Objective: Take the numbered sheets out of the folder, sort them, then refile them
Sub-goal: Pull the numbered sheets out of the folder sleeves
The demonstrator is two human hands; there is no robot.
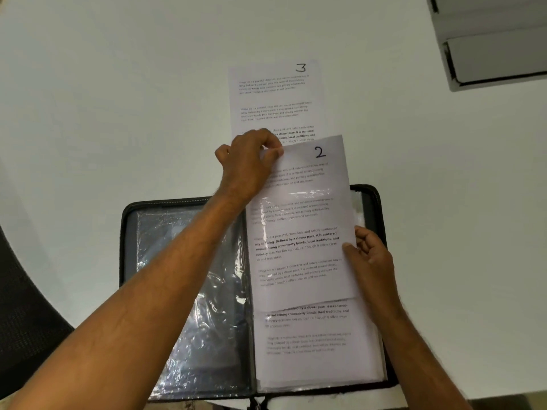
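Extraction step: left hand (250,161) pinches the top edge of sheet 2 (302,220), about half out of the right-side sleeve of the open folder (130,220); right hand (370,255) holds the page edge, thumb on top. Sheet 3 (275,99) lies flat on the table (118,99) beyond. Next, I'd guess: pull straight, clear the sleeve without creasing.

Place: an office, by the look of it
Evidence: white counter (118,84), zip folder (130,220) of printed sheets (299,261), dark mesh chair (26,315) alongside
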